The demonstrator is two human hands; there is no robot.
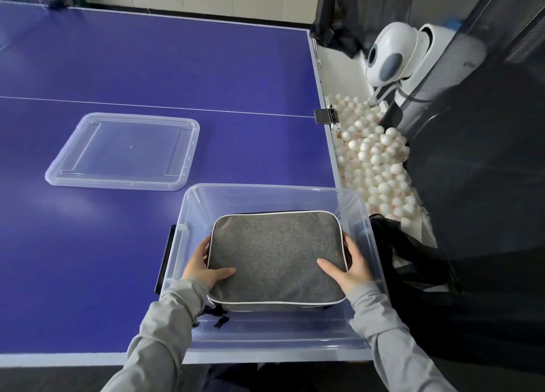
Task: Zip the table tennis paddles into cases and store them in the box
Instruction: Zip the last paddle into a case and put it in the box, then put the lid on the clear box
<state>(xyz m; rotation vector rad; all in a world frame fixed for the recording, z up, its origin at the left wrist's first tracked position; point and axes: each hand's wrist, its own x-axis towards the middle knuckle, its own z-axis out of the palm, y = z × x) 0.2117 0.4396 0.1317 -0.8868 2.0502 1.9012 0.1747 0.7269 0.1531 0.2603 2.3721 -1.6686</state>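
Note:
A grey fabric paddle case with white piping lies flat inside the clear plastic box at the table's near right corner. Its zip looks closed along the near edge, and a black strap pokes out at its lower left. My left hand grips the case's left edge, thumb on top. My right hand holds the right edge the same way. No paddles are visible; whatever the case contains is hidden.
The box's clear lid lies on the blue table-tennis table to the left. Past the table's right edge sit a tray of several white balls, a white ball machine and black netting.

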